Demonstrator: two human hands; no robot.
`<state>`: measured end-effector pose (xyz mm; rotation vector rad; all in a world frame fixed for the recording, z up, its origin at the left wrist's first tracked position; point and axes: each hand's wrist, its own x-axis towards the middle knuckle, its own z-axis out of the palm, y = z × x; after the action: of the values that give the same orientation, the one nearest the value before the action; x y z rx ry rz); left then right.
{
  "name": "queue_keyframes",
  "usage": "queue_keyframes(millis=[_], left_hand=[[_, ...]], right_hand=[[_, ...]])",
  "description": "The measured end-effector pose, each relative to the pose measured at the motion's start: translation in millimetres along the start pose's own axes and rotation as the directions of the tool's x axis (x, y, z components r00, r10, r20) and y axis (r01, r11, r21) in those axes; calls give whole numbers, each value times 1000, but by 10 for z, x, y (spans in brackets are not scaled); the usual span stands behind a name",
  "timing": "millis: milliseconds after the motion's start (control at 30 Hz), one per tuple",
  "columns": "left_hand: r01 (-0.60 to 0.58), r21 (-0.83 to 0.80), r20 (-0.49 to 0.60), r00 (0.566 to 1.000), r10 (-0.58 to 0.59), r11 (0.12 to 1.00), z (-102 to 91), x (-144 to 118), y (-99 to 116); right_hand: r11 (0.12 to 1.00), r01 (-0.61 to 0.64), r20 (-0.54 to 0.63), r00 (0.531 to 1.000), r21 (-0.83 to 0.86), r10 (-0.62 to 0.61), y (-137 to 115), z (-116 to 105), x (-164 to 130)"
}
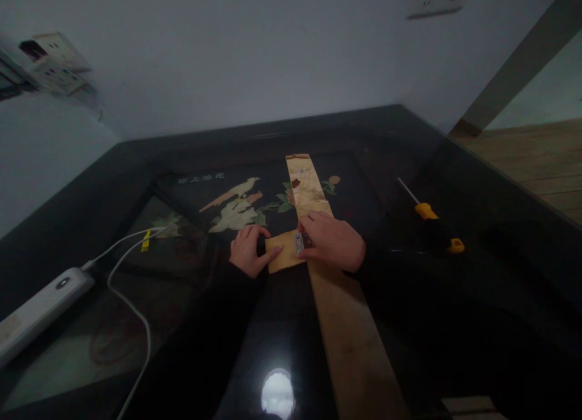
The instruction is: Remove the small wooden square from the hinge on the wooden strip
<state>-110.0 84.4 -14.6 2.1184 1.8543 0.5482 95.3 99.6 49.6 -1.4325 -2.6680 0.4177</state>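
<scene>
A long wooden plank [350, 329] lies lengthwise on a glossy black table [477, 274]. A small wooden block [282, 254] sits against the plank's left edge. A small metal hinge [300, 243] bridges the block and the plank. My left hand [248, 249] presses on the small block with the fingers curled over its left end. My right hand [333, 241] rests on the plank, its fingertips on the hinge. Whether a screw sits under the fingers I cannot tell.
A yellow and black screwdriver [431, 221] lies on the table to the right of my hands. At the left edge lies a white power strip [39, 311] with white cables [131, 305]. A bird and flower inlay [236, 205] shows in the tabletop beyond my hands.
</scene>
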Motion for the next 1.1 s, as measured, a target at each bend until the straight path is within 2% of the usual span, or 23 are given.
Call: queue_keyframes(millis=[200, 300, 367, 467, 533, 600, 733, 867, 1100], left_hand=[[11, -63, -9, 1000, -12, 998, -7, -11, 24], [39, -246, 29, 999, -33, 968, -14, -6, 12], [80, -449, 36, 997, -71, 890, -27, 8, 9], [163, -731, 66, 983, -170, 662, -60, 27, 45], [231, -823, 133, 966, -220, 519, -81, 20, 105], [302, -834, 216, 949, -230, 462, -89, -12, 184], [396, -756, 327, 918, -225, 521, -76, -107, 325], [409, -745, 331, 913, -240, 527, -64, -145, 370], [393, -776, 327, 920, -217, 493, -33, -101, 299]], right_hand=[[999, 22, 15, 1000, 39, -23, 62, 31, 42], [997, 39, 28, 999, 69, -41, 108, 49, 71], [995, 55, 34, 998, 89, -58, 141, 63, 91], [990, 81, 38, 996, 117, -86, 189, 78, 120], [986, 97, 40, 994, 135, -103, 215, 83, 137], [983, 112, 41, 992, 148, -120, 234, 85, 152], [978, 136, 45, 988, 156, -145, 251, 82, 165], [977, 147, 60, 986, 156, -158, 249, 74, 156], [975, 167, 73, 981, 144, -179, 236, 57, 154]])
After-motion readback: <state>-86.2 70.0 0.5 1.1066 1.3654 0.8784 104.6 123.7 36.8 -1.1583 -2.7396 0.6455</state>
